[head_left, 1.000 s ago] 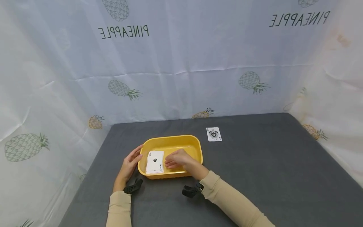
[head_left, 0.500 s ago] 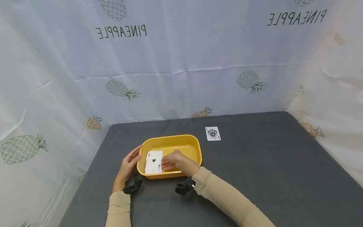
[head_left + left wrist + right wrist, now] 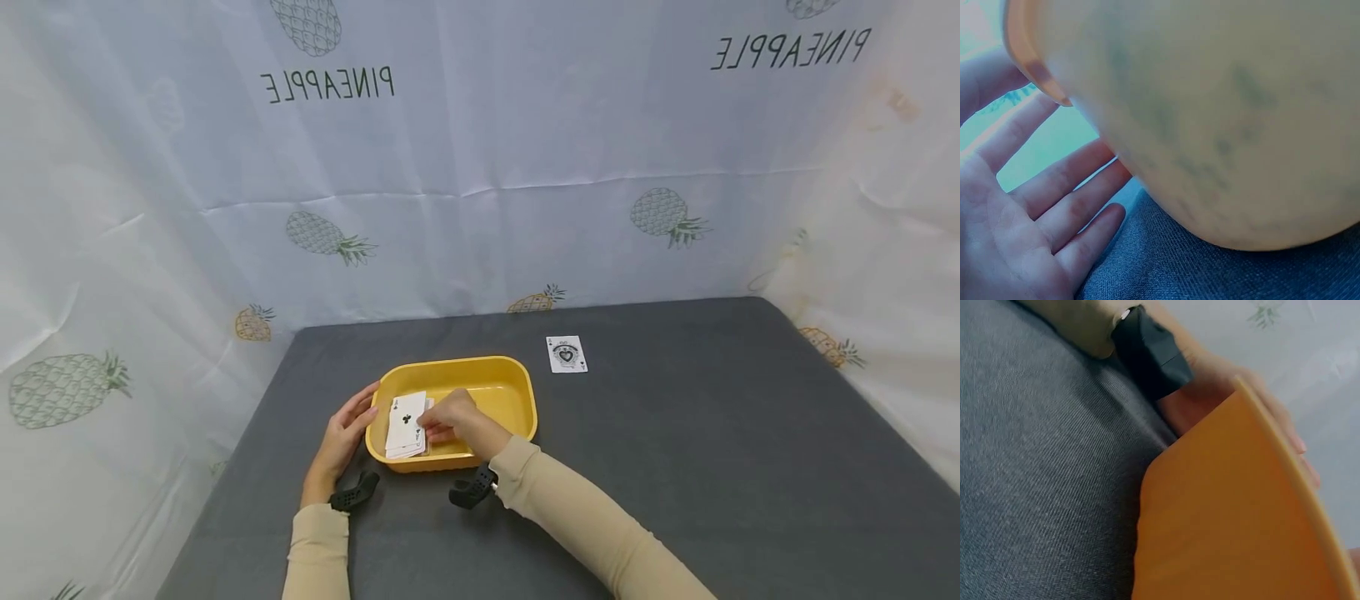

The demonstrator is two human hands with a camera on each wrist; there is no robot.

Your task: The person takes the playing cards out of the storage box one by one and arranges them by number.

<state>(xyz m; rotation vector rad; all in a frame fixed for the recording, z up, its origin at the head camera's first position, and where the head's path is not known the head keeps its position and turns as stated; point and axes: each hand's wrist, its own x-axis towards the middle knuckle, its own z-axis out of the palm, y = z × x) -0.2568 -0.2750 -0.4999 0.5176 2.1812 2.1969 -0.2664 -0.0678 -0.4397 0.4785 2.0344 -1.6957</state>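
Observation:
In the head view a yellow rectangular tray [image 3: 517, 408] stands on the dark cloth. Against its left end rests my left hand [image 3: 341, 437], thumb by the rim. The left wrist view shows this hand's straight fingers [image 3: 1063, 184] touching the tray's outer wall [image 3: 1222, 156]. Over the front wall reaches my right hand [image 3: 453, 417], its thumb and fingertips pinching the right edge of an ace of clubs playing card [image 3: 401, 408]. That card lies slanted over other white cards [image 3: 397, 453] at the tray's left end. The right wrist view shows mainly the tray's orange-yellow outer wall [image 3: 1222, 512].
One more playing card, an ornate black ace [image 3: 567, 354], lies face up behind the tray's right corner. Dark grey cloth [image 3: 712, 433] covers the table. White pineapple-print curtains [image 3: 480, 242] hang behind it and along both sides.
My right hand has moved left to the cards and pinches the ace of clubs, which has turned slightly and shifted on the cards under it. My left hand has stayed at the tray's end.

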